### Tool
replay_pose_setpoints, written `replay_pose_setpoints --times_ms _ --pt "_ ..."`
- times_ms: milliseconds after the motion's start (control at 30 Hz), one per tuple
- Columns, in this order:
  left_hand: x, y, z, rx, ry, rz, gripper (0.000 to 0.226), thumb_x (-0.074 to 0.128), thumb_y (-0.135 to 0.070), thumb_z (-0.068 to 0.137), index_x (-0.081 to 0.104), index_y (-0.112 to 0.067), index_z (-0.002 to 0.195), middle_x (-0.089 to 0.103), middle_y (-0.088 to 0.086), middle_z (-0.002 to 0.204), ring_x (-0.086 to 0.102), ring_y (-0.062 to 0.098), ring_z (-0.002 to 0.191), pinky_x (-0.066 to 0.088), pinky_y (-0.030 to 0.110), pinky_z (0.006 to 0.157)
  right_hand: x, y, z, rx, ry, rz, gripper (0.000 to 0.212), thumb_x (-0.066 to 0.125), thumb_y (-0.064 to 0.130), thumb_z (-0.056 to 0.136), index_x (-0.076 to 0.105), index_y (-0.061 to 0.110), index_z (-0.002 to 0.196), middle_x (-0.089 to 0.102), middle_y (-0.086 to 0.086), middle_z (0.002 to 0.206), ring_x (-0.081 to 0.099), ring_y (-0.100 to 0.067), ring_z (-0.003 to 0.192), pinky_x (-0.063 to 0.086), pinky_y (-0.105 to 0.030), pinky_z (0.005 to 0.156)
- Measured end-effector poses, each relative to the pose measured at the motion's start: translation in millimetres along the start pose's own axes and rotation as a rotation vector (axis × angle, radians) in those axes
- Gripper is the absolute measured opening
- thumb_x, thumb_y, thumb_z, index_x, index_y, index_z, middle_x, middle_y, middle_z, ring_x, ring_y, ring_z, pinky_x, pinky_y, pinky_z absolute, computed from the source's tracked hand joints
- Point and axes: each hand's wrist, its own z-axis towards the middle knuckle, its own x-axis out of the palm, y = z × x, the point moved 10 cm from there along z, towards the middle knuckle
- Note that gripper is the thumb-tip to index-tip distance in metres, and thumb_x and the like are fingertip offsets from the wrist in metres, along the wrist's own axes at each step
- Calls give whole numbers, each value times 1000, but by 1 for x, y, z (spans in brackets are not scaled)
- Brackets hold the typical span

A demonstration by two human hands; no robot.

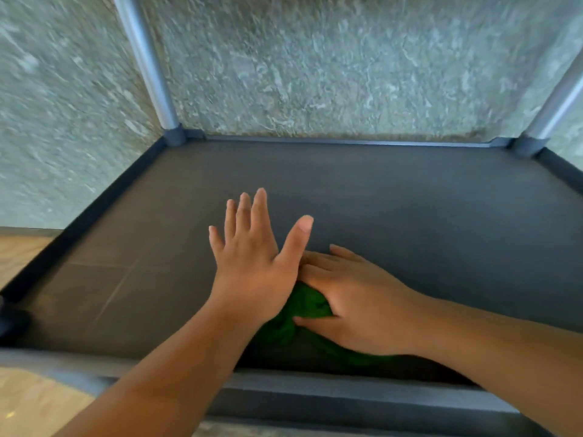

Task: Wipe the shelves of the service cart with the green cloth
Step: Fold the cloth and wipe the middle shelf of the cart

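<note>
The dark grey cart shelf [410,216] fills the middle of the head view, with a raised rim all round. A crumpled green cloth [307,302] lies on the shelf near its front edge, mostly covered by my hands. My right hand [362,304] presses flat on the cloth, thumb and fingers curled around it. My left hand [252,257] is spread flat with fingers apart, its heel over the cloth's left side and its fingers on or just above the bare shelf.
Two silver posts rise from the back corners, left post [146,61] and right post [558,99]. A grey stone-patterned wall [331,64] stands behind. The shelf's front rim [315,395] runs under my forearms. Light wooden floor [28,402] shows at the lower left.
</note>
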Motion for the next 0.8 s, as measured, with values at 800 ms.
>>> replay_pose_setpoints --times_ms 800 --pt "45 22 -1 -86 428 447 101 16 -98 70 -16 -49 152 -27 -2 163 -32 29 147 -13 60 118 -69 -231 220 688 -276 -169 42 43 28 103 52 5 137 41 -15 148 50 -35 123 46 -42 89"
